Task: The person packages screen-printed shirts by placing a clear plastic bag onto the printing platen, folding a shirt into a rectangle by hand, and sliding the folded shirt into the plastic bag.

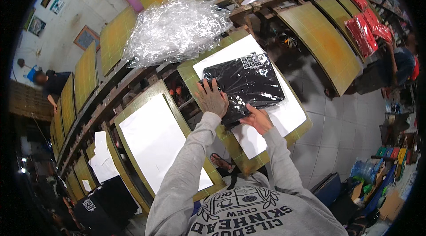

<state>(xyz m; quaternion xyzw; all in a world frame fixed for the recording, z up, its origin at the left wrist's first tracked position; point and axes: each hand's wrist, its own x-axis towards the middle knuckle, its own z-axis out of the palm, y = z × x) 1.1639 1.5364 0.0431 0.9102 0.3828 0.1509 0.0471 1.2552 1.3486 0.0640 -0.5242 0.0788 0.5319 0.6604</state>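
Note:
A folded black garment (248, 80) in a glossy clear plastic bag lies across white paper (266, 134) on a slanted yellow-green board (301, 134). White print shows at its far edge. My left hand (214, 100) rests on the near left part of the bag, fingers spread. At the near edge, my right hand (258, 119) has its thumb on top of the bag and its other fingers curled beneath, partly hidden. A big heap of clear plastic bags (177, 29) sits just beyond, to the left.
Another board (166, 98) with white paper (155, 138) stands to the left. A black printed cloth (108, 202) lies at lower left. More boards (317, 43) line wooden rails. Red bagged packages (364, 32) are near a person (390, 69) at right; another person (57, 85) is far left.

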